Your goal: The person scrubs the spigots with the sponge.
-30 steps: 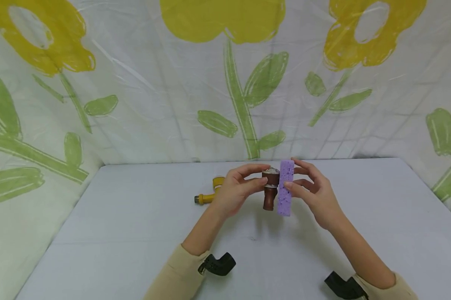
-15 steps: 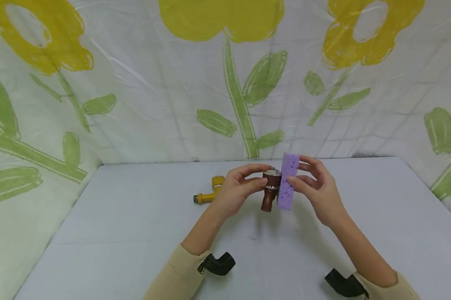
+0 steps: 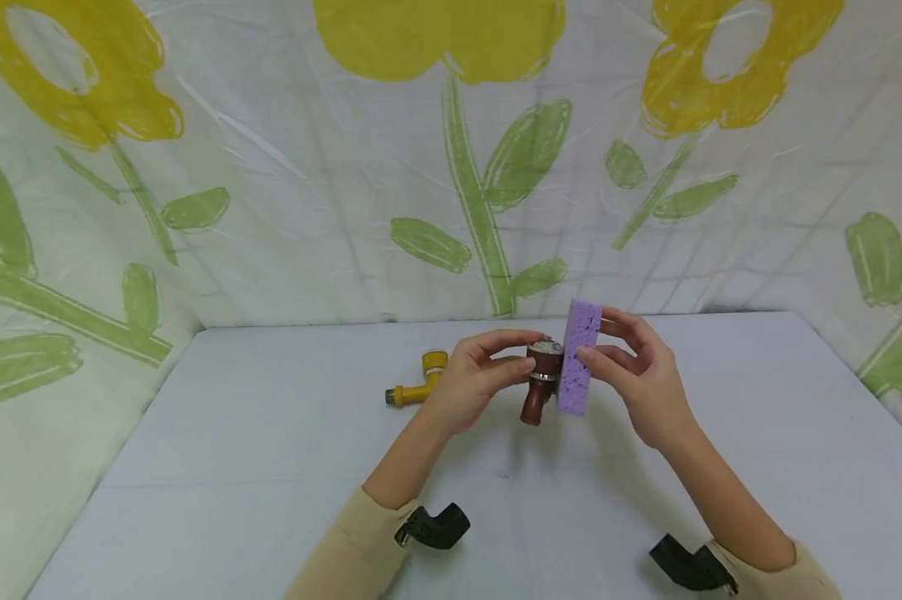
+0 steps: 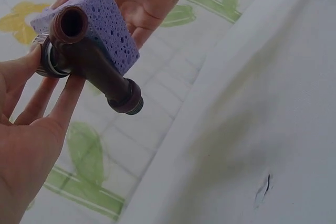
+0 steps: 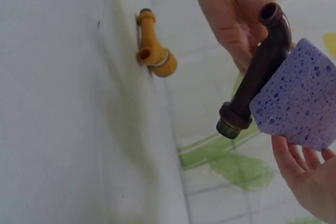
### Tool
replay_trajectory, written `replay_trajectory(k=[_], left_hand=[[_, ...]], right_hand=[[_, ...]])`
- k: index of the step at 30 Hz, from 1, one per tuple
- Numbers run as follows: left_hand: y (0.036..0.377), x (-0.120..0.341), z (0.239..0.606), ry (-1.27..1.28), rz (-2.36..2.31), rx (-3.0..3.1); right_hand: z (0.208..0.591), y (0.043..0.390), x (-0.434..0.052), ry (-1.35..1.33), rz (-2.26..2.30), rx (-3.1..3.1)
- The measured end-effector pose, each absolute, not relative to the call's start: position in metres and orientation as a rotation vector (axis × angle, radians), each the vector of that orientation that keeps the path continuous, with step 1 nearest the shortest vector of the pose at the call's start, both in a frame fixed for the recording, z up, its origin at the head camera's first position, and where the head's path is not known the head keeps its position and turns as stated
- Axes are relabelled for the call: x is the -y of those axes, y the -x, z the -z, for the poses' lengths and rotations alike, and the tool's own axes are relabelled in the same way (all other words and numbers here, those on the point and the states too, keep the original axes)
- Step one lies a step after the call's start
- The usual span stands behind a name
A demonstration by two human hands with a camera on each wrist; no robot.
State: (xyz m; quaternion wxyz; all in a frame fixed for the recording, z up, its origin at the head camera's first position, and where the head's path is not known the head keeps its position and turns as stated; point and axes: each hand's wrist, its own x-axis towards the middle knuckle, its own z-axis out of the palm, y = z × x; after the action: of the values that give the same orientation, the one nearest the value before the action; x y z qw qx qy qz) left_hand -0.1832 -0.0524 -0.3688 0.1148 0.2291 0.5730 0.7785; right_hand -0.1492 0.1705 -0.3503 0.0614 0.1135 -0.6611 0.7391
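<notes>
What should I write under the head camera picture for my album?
Two hands hold a brown tap against a purple sponge above a white table, a yellow tap lying behind.

Person's wearing beige long sleeves, left sleeve (image 3: 353, 550) and right sleeve (image 3: 792, 575), pushed up off the forearms, with 2 chunky black cameras strapped on, 1 per wrist. Both hands are bare.

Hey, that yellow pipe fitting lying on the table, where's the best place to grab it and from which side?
Probably pinch the yellow fitting across its long straight stem, coming down from above. It lies flat on the table with free space around it; the ringed end is wider and bulkier to grip.
</notes>
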Motion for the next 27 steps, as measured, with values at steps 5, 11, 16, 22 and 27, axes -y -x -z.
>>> replay_trajectory(k=[5,11,16,22,27], left_hand=[[0.1835,0.0523,0.3702,-0.671,-2.25,-1.697],[0.1838,0.0528,0.371,-0.66,-2.274,-1.67],[0.1827,0.0519,0.3702,-0.678,-2.266,-1.635],[0.1825,0.051,0.3716,-0.627,-2.26,-1.652],[0.1826,0.0503,0.3718,-0.624,-2.259,-1.684]], right_hand=[[0.3504,0.151,-0.1713,-0.312,-2.234,1.997],[0.3487,0.1491,-0.1698,-0.342,-2.263,1.956],[0.3487,0.1504,-0.1711,-0.33,-2.256,1.929],[0.349,0.1505,-0.1716,-0.31,-2.269,1.905],[0.3484,0.1485,-0.1701,-0.314,-2.268,1.863]])
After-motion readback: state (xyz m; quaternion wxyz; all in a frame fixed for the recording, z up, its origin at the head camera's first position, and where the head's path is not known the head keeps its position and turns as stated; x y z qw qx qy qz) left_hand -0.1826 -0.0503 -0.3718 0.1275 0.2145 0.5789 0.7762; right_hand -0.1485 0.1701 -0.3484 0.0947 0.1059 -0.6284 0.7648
